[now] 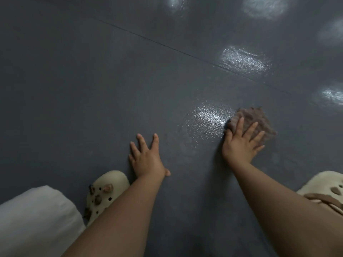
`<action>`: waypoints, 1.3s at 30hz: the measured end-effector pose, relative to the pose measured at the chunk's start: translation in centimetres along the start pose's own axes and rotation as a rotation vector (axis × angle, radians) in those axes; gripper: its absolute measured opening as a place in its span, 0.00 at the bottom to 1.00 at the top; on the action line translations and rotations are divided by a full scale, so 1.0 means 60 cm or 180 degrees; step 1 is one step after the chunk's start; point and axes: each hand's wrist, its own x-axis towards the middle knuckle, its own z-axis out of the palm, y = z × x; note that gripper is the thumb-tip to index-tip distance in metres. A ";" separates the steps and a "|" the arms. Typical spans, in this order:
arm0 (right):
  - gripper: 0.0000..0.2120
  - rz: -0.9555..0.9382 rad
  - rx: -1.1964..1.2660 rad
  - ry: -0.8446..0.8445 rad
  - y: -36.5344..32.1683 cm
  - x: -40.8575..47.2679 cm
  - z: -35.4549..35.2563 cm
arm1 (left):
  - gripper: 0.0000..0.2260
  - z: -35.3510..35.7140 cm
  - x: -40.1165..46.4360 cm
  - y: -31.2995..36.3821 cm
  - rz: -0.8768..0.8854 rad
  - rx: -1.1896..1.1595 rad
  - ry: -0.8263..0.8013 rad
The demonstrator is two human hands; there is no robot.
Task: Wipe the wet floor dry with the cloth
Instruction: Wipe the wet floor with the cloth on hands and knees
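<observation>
Grey floor (92,89), largely matt toward nine o'clock; glossy wet sheen (207,115) remaining near centre, just left of the cloth. Further bright patches toward one and three o'clock: wet or lamp glare, undetermined. Pale clogs (107,190) at seven and four o'clock. Left hand (146,158) flat on floor, fingers spread wide, holding nothing. Right hand (241,141) at three o'clock, fingers spread, pressing crumpled brown cloth (259,119) down. Judged partway done.

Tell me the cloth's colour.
Brownish mauve cloth, pressed flat under the right hand; head view.
</observation>
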 end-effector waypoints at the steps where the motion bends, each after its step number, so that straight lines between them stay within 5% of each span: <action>1: 0.29 -0.0086 -0.0033 -0.0018 -0.014 -0.006 0.004 | 0.56 0.001 0.001 0.000 -0.0003 -0.0021 0.0013; 8: 0.30 -0.2220 -0.0631 -0.0172 -0.079 -0.113 0.074 | 0.56 0.004 0.007 -0.002 0.0020 0.0045 0.0043; 13: 0.26 -0.2997 -0.1001 0.0173 -0.038 -0.081 0.067 | 0.56 -0.001 0.005 0.005 -0.0050 -0.0044 -0.0033; 26: 0.37 -0.1869 -0.0905 0.0060 -0.095 -0.003 0.028 | 0.55 -0.004 0.000 0.002 0.0021 -0.0103 -0.0098; 39: 0.28 -0.1833 -0.0817 0.0052 -0.310 0.058 0.020 | 0.46 0.013 0.006 -0.001 0.0162 -0.0132 0.0095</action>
